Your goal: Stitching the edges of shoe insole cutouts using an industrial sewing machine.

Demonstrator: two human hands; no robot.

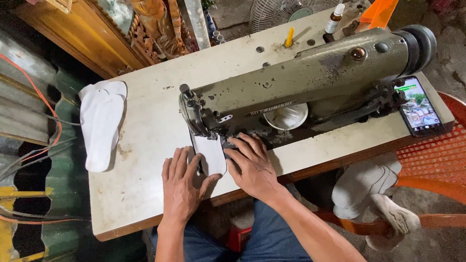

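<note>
A grey-green sewing machine [310, 77] stands on a worn white table [145, 121]. Under its needle end lies a white sole-shaped piece [210, 156]. My left hand [182, 187] lies flat on the table with fingers spread, pressing the left edge of this piece. My right hand [252, 165] rests on its right side, fingers pointing toward the needle area. Neither hand grips anything; both press flat.
A stack of white sole-shaped pieces [101, 123] lies at the table's left end. A phone [420, 106] with a lit screen sits at the right end. A small bottle [335, 18], a yellow peg [289, 37] and a white cup [287, 116] stand near the machine. An orange chair [437, 160] holds more white pieces.
</note>
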